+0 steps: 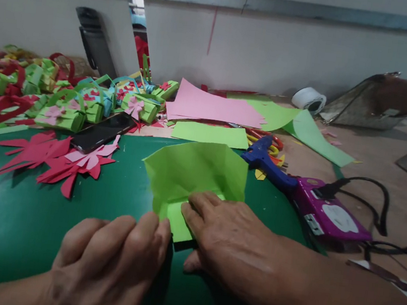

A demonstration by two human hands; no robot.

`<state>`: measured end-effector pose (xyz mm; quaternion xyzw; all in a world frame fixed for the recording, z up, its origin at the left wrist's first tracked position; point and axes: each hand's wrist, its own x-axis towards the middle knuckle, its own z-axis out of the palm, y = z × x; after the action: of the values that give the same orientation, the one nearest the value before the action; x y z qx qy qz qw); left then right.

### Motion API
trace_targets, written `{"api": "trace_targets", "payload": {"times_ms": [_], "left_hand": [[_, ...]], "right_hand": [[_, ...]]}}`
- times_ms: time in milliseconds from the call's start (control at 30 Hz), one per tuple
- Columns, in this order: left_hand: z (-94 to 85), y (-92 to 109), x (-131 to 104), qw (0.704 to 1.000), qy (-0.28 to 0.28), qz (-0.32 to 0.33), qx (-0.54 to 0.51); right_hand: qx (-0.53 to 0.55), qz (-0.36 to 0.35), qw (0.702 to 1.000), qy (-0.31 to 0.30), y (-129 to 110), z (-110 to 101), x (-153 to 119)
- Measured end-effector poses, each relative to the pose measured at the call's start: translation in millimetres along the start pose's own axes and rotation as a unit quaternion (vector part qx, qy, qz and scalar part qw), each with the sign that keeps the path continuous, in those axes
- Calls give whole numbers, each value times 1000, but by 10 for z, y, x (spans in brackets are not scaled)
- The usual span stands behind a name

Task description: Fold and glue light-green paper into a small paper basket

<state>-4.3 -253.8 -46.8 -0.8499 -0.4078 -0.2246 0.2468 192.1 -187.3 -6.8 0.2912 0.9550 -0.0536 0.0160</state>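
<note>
A light green sheet of paper [201, 172] stands partly folded up on the green table mat, its back and side walls raised and its floor creased. My left hand [115, 256] is curled closed at the paper's near left corner, thumb and forefinger pinched against the edge. Across the paper's floor, my right hand [229, 241] lies with fingers stretched out flat, pressing down, and its thumb sits apart near the front edge. A narrow dark gap shows under the paper's front edge between the two hands.
Red and pink paper flower cutouts [53, 157] lie left, beside a black phone [103, 132]. Behind are small green paper baskets [66, 114], pink sheets [209, 106] and a green strip [211, 134]. At right, a blue glue gun [267, 163] touches a purple power strip [330, 212] with cables.
</note>
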Motion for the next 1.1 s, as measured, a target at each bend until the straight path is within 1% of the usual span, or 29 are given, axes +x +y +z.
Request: {"api": "trace_targets", "payload": {"times_ms": [33, 67, 133, 233, 367, 533, 667, 800, 933, 1033, 1100], "left_hand": [[-2, -29, 4, 1000, 4, 8, 21], [6, -58, 16, 1000, -14, 21, 2], [48, -104, 46, 999, -30, 37, -5], [130, -132, 62, 999, -38, 26, -23], [178, -128, 26, 997, -55, 7, -44], [156, -118, -10, 996, -74, 0, -53], [138, -90, -11, 995, -90, -6, -38], [137, -57, -4, 994, -101, -26, -41], [138, -39, 3, 993, -96, -35, -51], [128, -36, 7, 993, -93, -36, -62], [118, -36, 11, 992, -102, -32, -63]], "right_hand": [[-12, -1, 1000, 22, -13, 54, 4], [-24, -1, 999, 42, -27, 108, 10], [-43, 0, 996, 75, -59, 205, 24], [-53, 21, 994, 93, -111, 278, 45], [-19, 34, 997, 73, -136, 227, 84], [13, 47, 998, 40, -73, 142, 136], [-29, 53, 997, 45, -48, 200, 172], [-63, 55, 995, 48, -69, 250, 204], [-65, 64, 996, 24, -79, 244, 221], [-67, 67, 995, 24, -77, 229, 217], [-68, 67, 995, 27, -77, 214, 210]]}}
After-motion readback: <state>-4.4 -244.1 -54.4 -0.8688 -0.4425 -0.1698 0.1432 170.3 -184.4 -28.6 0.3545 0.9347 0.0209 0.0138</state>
